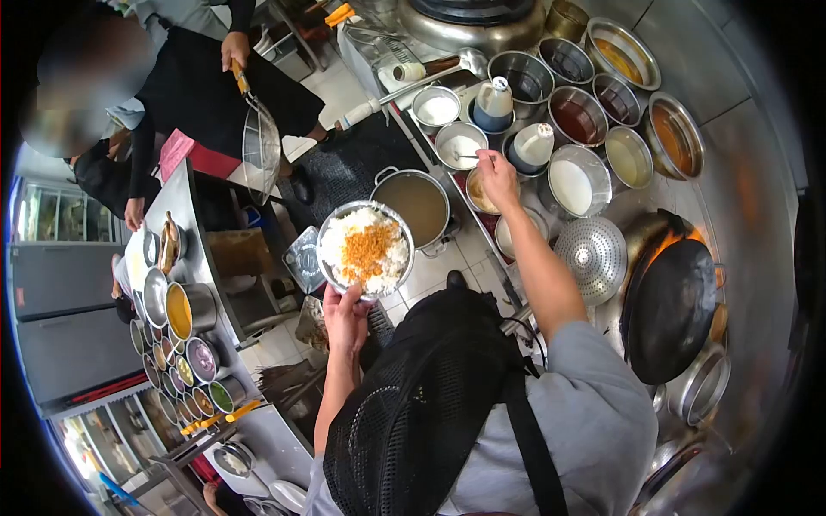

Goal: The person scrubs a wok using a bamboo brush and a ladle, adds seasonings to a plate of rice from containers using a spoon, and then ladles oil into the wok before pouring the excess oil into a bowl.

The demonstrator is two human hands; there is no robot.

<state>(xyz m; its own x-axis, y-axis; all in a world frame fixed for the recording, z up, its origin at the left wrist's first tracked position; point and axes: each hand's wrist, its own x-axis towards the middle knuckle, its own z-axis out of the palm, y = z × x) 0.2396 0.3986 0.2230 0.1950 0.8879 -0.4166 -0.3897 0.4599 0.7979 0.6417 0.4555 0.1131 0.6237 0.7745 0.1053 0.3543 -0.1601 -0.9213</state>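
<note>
My left hand grips the near edge of a metal bowl, thumb over the rim. Inside are white rice and a heap of orange-brown crumbly topping. Off to the right, my right hand is closed on a small spoon, whose end reaches into a metal container of white powder. Just beyond my right fingers stand a white-topped bottle and a second bottle. Below my right wrist is a container with tan contents, partly covered.
A large pot of brownish liquid stands past the rice bowl. Flames show beside a black wok at right, near a perforated strainer. A co-worker's hand holds a wire strainer. Several ingredient pots crowd the left counter.
</note>
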